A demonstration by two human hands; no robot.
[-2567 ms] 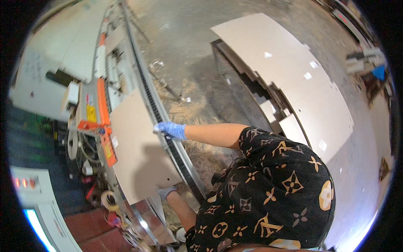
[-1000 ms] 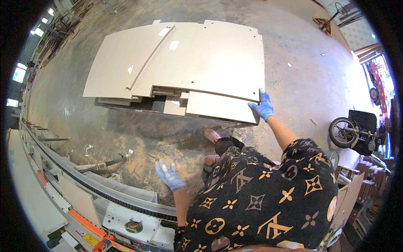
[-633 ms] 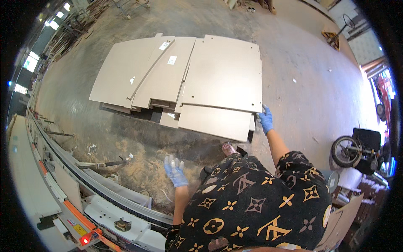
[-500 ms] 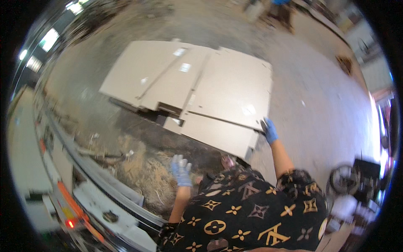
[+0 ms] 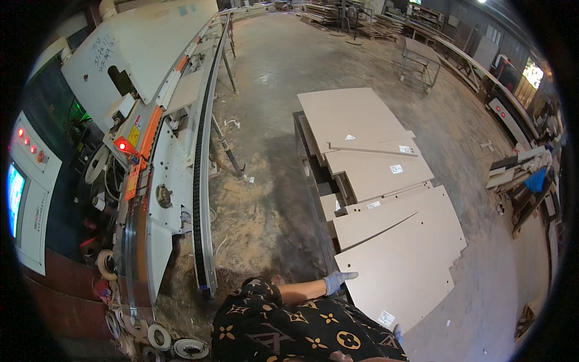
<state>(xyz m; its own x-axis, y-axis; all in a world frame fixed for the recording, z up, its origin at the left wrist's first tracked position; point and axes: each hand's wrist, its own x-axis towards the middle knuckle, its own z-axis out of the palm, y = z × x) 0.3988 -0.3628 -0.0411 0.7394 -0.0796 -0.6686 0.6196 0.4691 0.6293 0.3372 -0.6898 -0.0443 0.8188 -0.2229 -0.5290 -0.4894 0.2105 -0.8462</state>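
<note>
Where the nearest beige board (image 5: 401,274) lies on top of the stack of cut panels (image 5: 368,151), close in front of the person, its near left edge is touched by the left hand (image 5: 336,281), which is clad in a pale blue glove with the fingers stretched out flat along the edge rather than closed on it. At the board's lower right edge only a sliver of the right hand (image 5: 397,333) is seen in its blue glove, so whether its grip is spread or pressed together cannot be told. The panels are stacked on a low dark support standing on the dusty concrete floor (image 5: 271,120). To the left, a long white machine (image 5: 163,139) with orange trim and a black track is seen, with sawdust (image 5: 241,211) scattered beside it.
</note>
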